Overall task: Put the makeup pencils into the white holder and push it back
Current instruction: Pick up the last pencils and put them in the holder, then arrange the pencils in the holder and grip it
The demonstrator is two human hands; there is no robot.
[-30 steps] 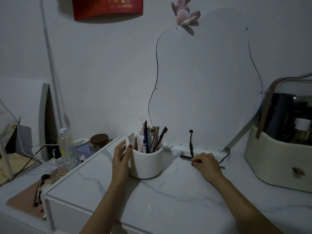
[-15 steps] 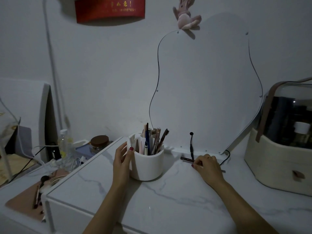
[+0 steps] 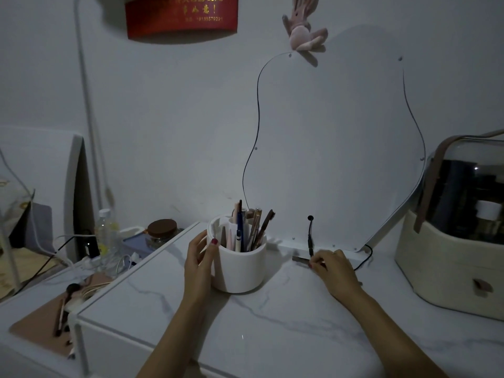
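Note:
A round white holder (image 3: 240, 271) stands on the marble tabletop (image 3: 272, 323), with several pencils and brushes (image 3: 252, 230) sticking up out of it. My left hand (image 3: 200, 261) grips the holder's left side, thumb on the rim. To the right, a dark makeup pencil (image 3: 300, 259) lies flat on the table by the mirror's base. My right hand (image 3: 334, 271) lies over it and pinches it with curled fingertips; most of the pencil is hidden under the hand.
A wavy-edged mirror (image 3: 341, 159) leans on the wall behind, with a black cable plug (image 3: 311, 236) at its base. A cream cosmetics case (image 3: 450, 255) fills the right side. Left of the table sit a jar (image 3: 162, 231), a bottle (image 3: 105, 230), cables and a pink tray (image 3: 46, 320) with brushes.
My right hand has closed its fingertips on the pencil lying by the mirror base. My left hand keeps its hold on the holder, which stays in place. The camera tilted slightly down.

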